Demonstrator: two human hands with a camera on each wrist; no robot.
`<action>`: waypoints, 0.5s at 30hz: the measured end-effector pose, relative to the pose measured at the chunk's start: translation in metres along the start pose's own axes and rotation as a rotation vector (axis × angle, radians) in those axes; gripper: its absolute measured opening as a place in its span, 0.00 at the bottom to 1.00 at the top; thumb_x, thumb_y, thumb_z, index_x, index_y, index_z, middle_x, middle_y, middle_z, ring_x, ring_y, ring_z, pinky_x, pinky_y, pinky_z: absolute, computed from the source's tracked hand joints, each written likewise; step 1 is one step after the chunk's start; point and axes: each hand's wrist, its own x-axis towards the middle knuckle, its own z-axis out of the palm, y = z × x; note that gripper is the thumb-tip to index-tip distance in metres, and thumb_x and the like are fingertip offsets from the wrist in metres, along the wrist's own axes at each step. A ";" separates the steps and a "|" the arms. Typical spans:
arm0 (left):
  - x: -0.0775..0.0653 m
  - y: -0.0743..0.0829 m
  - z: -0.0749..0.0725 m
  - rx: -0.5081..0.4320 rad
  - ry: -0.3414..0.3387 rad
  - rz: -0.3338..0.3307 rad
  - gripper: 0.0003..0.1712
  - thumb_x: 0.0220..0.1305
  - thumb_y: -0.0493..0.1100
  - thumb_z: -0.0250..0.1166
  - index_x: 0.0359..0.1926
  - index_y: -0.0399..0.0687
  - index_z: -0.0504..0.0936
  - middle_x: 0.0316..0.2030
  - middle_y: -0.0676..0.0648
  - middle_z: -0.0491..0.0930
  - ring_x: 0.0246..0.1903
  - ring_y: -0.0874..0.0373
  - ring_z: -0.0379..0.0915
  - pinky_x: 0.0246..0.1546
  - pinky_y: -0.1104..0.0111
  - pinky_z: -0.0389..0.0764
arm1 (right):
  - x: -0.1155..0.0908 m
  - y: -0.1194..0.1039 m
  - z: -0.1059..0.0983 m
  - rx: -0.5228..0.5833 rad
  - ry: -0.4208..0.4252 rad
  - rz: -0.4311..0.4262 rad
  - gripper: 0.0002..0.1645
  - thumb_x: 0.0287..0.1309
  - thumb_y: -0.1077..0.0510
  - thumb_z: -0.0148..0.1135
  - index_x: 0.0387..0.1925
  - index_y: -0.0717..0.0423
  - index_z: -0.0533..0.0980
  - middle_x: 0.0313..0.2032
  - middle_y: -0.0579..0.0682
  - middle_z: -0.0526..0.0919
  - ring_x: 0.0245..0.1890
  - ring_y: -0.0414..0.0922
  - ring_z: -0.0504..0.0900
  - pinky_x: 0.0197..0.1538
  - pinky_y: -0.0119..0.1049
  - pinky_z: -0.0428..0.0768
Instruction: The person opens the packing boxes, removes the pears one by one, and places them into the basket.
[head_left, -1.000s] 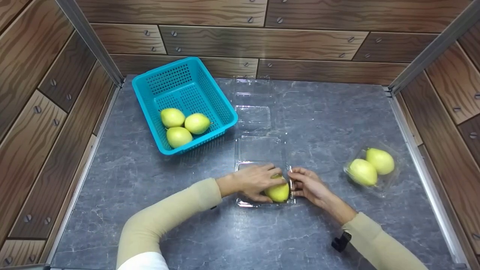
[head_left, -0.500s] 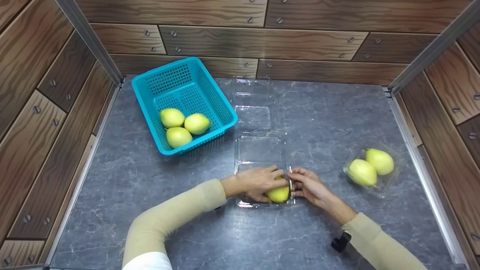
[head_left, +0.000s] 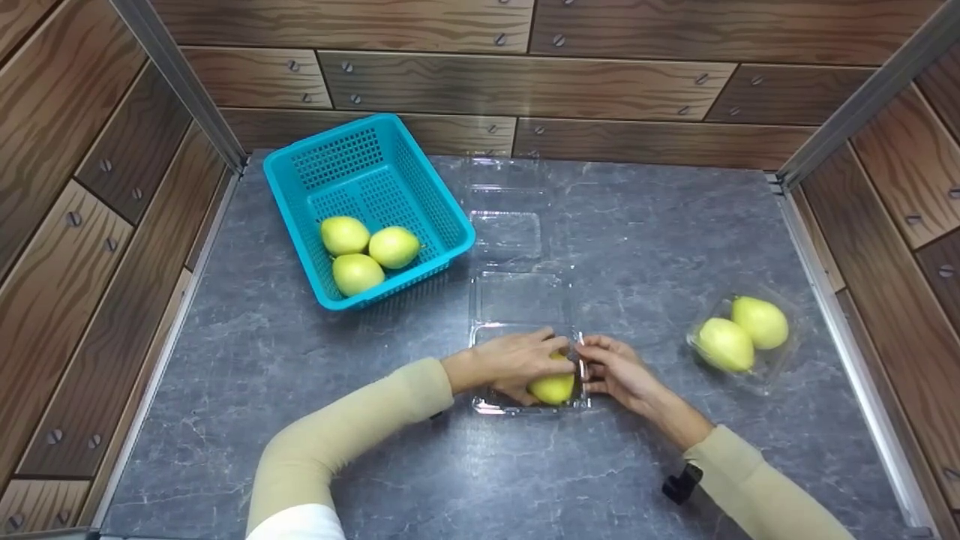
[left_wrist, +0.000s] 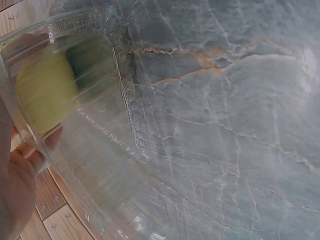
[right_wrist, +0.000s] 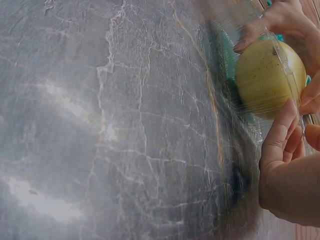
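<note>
A clear plastic clamshell box (head_left: 487, 406) lies with its lid (head_left: 521, 296) folded back on the grey marbled table. Inside its right half is a yellow-green pear (head_left: 553, 386), also visible through the plastic in the left wrist view. My left hand (head_left: 517, 364) grips that pear from above and the left, fingers curved over it. My right hand (head_left: 619, 373) pinches the box's right rim between thumb and fingers. Through the clear wall, the right wrist view shows the pear (right_wrist: 265, 75) close to my right hand's fingertips (right_wrist: 287, 112).
A teal basket (head_left: 442, 180) holding three pears (head_left: 358, 274) stands at the back left. Another clear container (head_left: 765, 379) with two pears (head_left: 725, 345) sits on the right. Behind the worked box lies more clear plastic packaging (head_left: 510, 234). Wood-patterned walls (head_left: 525, 82) enclose the table.
My left hand and forearm have shifted slightly right over the box, and the pear has moved slightly left. My right hand stays on the rim.
</note>
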 end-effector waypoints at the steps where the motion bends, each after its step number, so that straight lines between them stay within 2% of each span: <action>1: -0.001 0.000 0.000 0.001 0.001 0.001 0.42 0.53 0.64 0.80 0.65 0.58 0.73 0.63 0.46 0.74 0.57 0.54 0.74 0.57 0.70 0.86 | 0.000 0.000 0.000 -0.002 0.003 0.001 0.06 0.72 0.55 0.64 0.42 0.49 0.74 0.31 0.41 0.81 0.27 0.36 0.80 0.32 0.30 0.86; 15: -0.010 -0.005 -0.008 0.006 -0.010 -0.014 0.45 0.50 0.65 0.81 0.65 0.57 0.74 0.63 0.46 0.74 0.55 0.54 0.74 0.57 0.70 0.84 | 0.000 0.000 0.000 -0.004 0.003 -0.002 0.07 0.72 0.55 0.65 0.42 0.49 0.74 0.31 0.41 0.80 0.27 0.37 0.79 0.32 0.29 0.85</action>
